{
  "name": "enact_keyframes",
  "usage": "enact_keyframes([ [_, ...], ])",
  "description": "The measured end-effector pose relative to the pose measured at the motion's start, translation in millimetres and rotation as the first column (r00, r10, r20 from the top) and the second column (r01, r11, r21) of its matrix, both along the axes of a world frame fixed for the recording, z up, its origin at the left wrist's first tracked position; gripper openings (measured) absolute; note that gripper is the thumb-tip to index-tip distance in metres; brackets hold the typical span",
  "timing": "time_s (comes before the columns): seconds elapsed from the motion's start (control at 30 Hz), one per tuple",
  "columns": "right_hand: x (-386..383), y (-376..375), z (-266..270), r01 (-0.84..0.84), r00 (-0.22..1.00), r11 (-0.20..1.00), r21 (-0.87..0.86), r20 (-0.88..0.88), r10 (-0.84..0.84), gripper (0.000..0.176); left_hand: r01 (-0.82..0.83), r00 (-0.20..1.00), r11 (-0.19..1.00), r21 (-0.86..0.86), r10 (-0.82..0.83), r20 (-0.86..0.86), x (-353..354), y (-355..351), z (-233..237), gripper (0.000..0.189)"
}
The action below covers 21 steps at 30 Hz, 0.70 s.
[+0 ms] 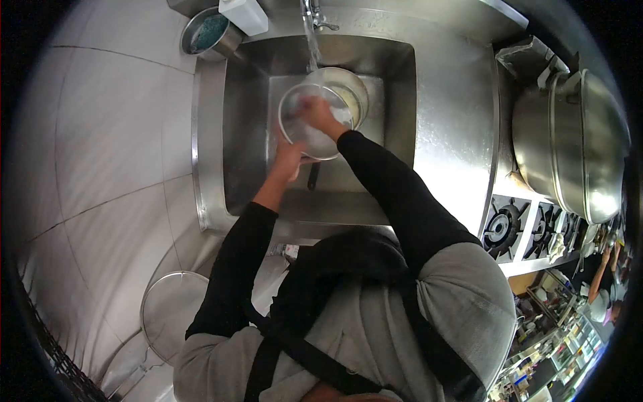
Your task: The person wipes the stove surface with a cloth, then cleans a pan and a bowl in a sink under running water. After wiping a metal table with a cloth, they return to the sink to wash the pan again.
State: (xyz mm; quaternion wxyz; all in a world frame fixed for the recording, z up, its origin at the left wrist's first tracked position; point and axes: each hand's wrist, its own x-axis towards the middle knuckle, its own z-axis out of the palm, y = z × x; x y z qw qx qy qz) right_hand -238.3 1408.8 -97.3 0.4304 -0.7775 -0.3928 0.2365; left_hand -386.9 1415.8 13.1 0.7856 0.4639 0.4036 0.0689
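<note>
A round metal bowl or lid is tilted over the sink. My left hand grips its lower left rim, fingers wrapped round the edge. Inside it is my right hand, blurred, its fingers bunched against the inner surface; whether it holds anything is hidden. Behind and partly beneath lies a second round vessel with something pale in it. Water runs from the faucet onto the two vessels. A dark handle lies on the sink floor just below.
A metal pot with a green scrubber and a white container stand at the sink's back left. Large pots and gas burners are on the right. A round strainer is at lower left. Another person is at far right.
</note>
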Motion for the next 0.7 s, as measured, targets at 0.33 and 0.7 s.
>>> enact_keyframes([
  [0.33,0.8,-26.8,-12.1,-0.111,0.970,0.976,-0.185,0.195,0.148,0.022,-0.058,0.997,0.994,0.092,0.053,0.053,0.7,-4.4,1.9,0.098],
  [0.7,-14.8,-22.7,-2.1,0.084,0.995,0.996,-0.017,-0.057,-0.085,0.034,-0.089,0.994,0.978,0.189,0.075,0.080,-2.7,14.1,-14.1,0.099],
])
